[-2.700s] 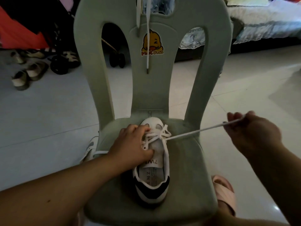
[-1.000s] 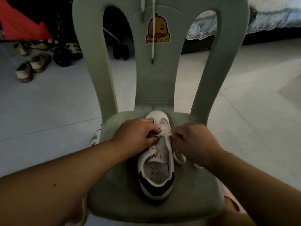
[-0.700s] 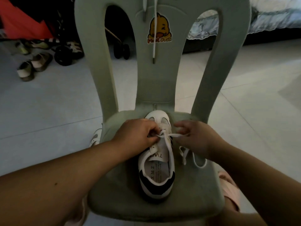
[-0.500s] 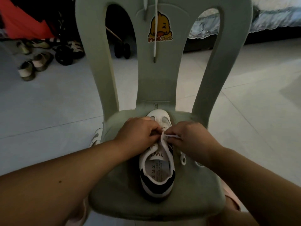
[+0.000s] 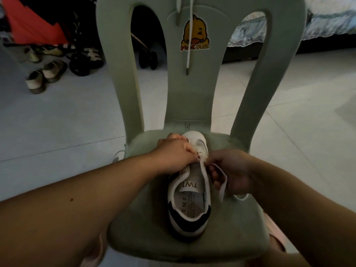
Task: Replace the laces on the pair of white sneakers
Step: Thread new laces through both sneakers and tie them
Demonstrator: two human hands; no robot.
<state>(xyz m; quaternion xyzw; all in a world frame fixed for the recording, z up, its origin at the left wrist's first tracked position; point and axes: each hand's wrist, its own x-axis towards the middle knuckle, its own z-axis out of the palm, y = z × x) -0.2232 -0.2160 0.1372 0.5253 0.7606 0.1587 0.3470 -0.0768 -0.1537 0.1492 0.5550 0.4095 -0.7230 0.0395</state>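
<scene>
**Location.** The sneaker (image 5: 189, 189) lies on the seat of the green chair (image 5: 240, 228), toe toward the backrest, heel toward us, opening upward. Its partner (image 5: 117, 158) shows partly on the floor at the seat's left edge.

**Hand state.** Our left hand (image 5: 175, 153) is curled over the forefoot with its fingertips closed at the lacing, and it pins the shoe down. We cannot tell whether those fingertips also pinch a strand. Our right hand (image 5: 231, 170) is closed around the lace (image 5: 223, 183). The strand runs from the eyelets into the fingers, and a slack loop drapes over them toward the seat.

**Handling.** We judge the sneaker light and its upper soft. It will likely slide or twist on the smooth plastic seat when the lace is pulled, so we brace it at the forefoot, beside the eyelet rows, not at the heel. The lace is a flat, limp woven strip. It carries tension only, twists easily, and cannot be pushed through an eyelet by its middle. We take hold close to the stiff tip for threading and close to the eyelet for tightening.

**Spare part.** A second lace (image 5: 188, 60) hangs down the backrest across the duck sticker (image 5: 200, 33), presumably for the partner shoe.
</scene>
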